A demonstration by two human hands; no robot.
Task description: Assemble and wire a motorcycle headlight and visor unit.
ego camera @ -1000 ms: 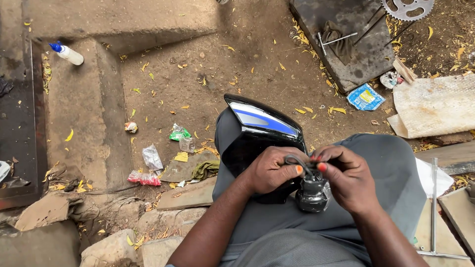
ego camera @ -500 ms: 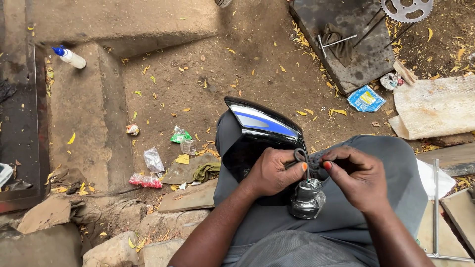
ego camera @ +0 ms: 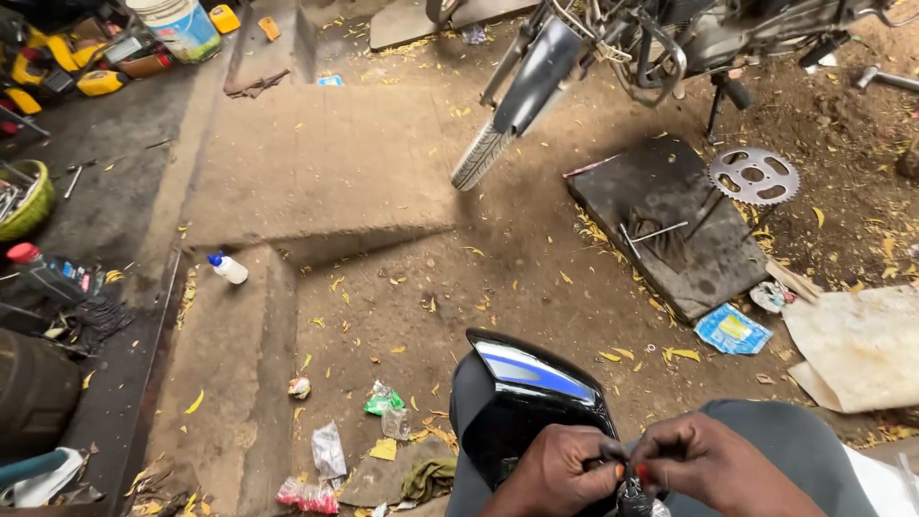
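Black motorcycle side panel [ego camera: 522, 407] with a blue and white stripe rests on the person's lap at the bottom centre of the frame. Its long axis runs from upper left to lower right, and its narrower glossy end points up and left toward the dirt floor [ego camera: 498, 278]. Both hands meet just below it at the bottom edge: the left hand [ego camera: 560, 469] and the right hand [ego camera: 704, 464] are brought together, fingertips pinched on a small dark part [ego camera: 630, 493] that is mostly cut off by the frame; what it is cannot be told.

A flat blue packet [ego camera: 732, 330] with a yellow patch lies on the ground at right of centre, beside a pale sheet of cardboard [ego camera: 857, 345]. At lower left lie a green wrapper [ego camera: 383, 397], a clear plastic wrapper [ego camera: 328, 448] and a red and white packet [ego camera: 308, 495]. A small white bottle [ego camera: 228, 268] with a blue cap lies on its side on the concrete step [ego camera: 316, 163] at left of centre. A white bucket [ego camera: 182, 24] with a blue label band stands at the upper left. A toothed sprocket [ego camera: 753, 175] lies at upper right next to a dark slab [ego camera: 670, 225], and a motorcycle's front wheel [ego camera: 488, 144] stands at top centre.
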